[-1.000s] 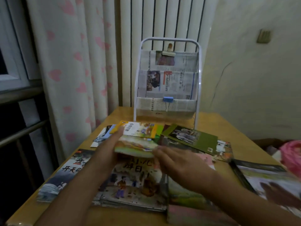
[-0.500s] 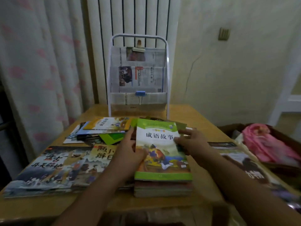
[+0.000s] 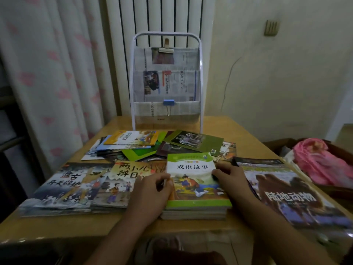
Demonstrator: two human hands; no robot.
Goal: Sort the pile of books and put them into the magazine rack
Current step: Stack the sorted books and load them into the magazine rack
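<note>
Books lie in sorted stacks on the table, and the left hand and right hand press curled fingers on both sides of the green book at 6 o'clock, probably to square its stack for the magazine rack at 12 o'clock.

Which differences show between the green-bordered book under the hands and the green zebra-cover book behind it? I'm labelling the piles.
The green-bordered storybook lies squared toward the person on top of a neat stack; the olive-green zebra-cover book lies skewed on a loose, fanned heap. The storybook shows a painted figure and large characters; the zebra book shows a photo of zebras. Both hands, left hand and right hand, flank the storybook; neither touches the zebra book. Both lie flat on the wooden table, cover up.
</note>
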